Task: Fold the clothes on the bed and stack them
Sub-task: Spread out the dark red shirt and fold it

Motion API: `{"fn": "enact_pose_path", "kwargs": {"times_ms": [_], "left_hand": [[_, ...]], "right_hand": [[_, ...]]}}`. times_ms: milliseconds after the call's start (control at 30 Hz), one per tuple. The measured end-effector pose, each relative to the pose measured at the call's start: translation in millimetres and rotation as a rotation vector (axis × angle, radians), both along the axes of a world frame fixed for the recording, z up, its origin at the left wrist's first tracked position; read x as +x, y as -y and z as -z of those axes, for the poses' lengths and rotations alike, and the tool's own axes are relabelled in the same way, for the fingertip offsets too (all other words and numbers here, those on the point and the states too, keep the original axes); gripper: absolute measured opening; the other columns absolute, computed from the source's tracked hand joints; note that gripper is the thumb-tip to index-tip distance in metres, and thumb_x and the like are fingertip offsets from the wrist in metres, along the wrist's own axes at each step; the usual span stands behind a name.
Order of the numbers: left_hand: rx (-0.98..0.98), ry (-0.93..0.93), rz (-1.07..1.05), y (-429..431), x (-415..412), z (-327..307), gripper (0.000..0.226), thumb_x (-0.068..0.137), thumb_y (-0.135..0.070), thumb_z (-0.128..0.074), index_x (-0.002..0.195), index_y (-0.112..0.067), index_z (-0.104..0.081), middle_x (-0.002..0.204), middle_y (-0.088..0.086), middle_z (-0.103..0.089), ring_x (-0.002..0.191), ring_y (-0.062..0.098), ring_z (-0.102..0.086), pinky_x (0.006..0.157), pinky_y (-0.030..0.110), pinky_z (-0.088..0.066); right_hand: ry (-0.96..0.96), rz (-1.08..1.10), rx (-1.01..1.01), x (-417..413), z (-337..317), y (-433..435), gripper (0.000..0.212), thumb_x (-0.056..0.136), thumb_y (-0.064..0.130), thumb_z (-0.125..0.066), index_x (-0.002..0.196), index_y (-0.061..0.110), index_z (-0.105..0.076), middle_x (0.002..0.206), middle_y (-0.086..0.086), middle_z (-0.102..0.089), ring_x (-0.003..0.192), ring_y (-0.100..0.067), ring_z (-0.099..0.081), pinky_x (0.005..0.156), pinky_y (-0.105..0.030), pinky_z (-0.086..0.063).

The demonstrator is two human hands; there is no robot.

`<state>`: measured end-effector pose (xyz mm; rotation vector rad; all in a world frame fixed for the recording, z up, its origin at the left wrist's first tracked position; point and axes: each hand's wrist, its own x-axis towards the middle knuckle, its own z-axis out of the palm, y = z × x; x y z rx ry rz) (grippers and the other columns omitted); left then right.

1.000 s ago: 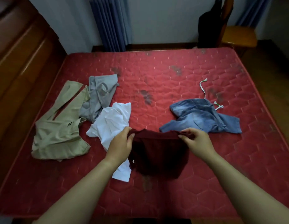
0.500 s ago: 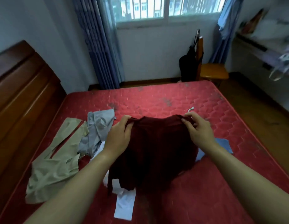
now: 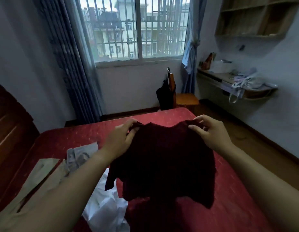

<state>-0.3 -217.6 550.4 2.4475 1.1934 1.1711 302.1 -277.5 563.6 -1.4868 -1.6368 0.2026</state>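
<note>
Left hand [image 3: 119,139] and right hand [image 3: 210,133] each pinch a top corner of the maroon garment [image 3: 165,161] — held spread above the bed [image 3: 70,139]. White garment [image 3: 105,205] at 7 o'clock, grey garment [image 3: 80,154] at 9 o'clock.

1. Daylight is coming through a barred window [image 3: 140,29] in the far wall.
2. Blue-grey curtains are hanging beside it, the left curtain [image 3: 70,64] loose and the right curtain [image 3: 190,52] tied back.
3. A wooden chair [image 3: 185,98] is standing below the window, with something dark [image 3: 163,97] draping over its back.
4. A dark headboard [image 3: 10,131] is rising left of the red bed [image 3: 75,138].
5. On the right wall, an open shelf [image 3: 255,15] is hanging above a cluttered desk [image 3: 217,77], with wooden floor [image 3: 245,136] running beneath.
</note>
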Motion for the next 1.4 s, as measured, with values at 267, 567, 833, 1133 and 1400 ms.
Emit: {"fn": "enact_pose_path", "kwargs": {"times_ms": [267, 567, 833, 1133, 1400], "left_hand": [[-0.436, -0.111, -0.098, -6, -12, 140, 0.023, 0.089, -0.009, -0.051, 0.106, -0.023, -0.057, 0.095, -0.001, -0.063, 0.085, 0.018, -0.059, 0.073, 0.031, -0.044], [-0.903, -0.199, -0.489, 10, -58, 392, 0.013, 0.089, -0.019, -0.055, 0.101, -0.018, -0.061, 0.096, 0.005, -0.056, 0.088, 0.027, -0.058, 0.077, 0.038, -0.046], [-0.916, -0.018, -0.950, -1, -23, 519, 0.047, 0.086, -0.021, -0.060, 0.129, -0.010, -0.045, 0.126, 0.013, -0.045, 0.114, 0.030, -0.049, 0.096, 0.041, -0.040], [-1.021, 0.173, -1.054, 44, 64, 573, 0.041, 0.083, -0.032, -0.064, 0.119, -0.016, -0.052, 0.119, 0.001, -0.048, 0.110, 0.019, -0.049, 0.093, 0.026, -0.037], [-0.739, -0.036, -0.974, 2, 113, 582, 0.032, 0.077, -0.033, -0.067, 0.107, -0.023, -0.062, 0.115, 0.001, -0.057, 0.105, 0.024, -0.055, 0.082, 0.039, -0.046]], "right_hand": [[-0.002, -0.015, -0.396, -28, 152, -1, 0.016, 0.077, 0.028, -0.075, 0.086, 0.020, -0.065, 0.075, 0.006, -0.067, 0.066, -0.012, -0.063, 0.063, -0.026, -0.048], [0.053, -0.171, -0.844, -82, 406, -45, 0.012, 0.079, 0.036, -0.070, 0.083, 0.027, -0.063, 0.069, 0.011, -0.065, 0.067, -0.012, -0.061, 0.062, -0.024, -0.039], [0.105, -0.403, -0.971, -59, 545, -106, 0.043, 0.087, 0.032, -0.063, 0.125, 0.016, -0.055, 0.120, -0.003, -0.063, 0.111, -0.017, -0.057, 0.095, -0.019, -0.038], [0.631, -0.617, -0.755, -27, 610, -170, 0.054, 0.086, 0.042, -0.059, 0.135, 0.021, -0.046, 0.142, -0.002, -0.041, 0.133, -0.021, -0.034, 0.105, -0.047, -0.029], [0.489, -0.645, -0.756, -6, 631, -173, 0.049, 0.086, 0.034, -0.062, 0.132, 0.017, -0.051, 0.138, -0.004, -0.046, 0.129, -0.022, -0.041, 0.105, -0.042, -0.035]]}}
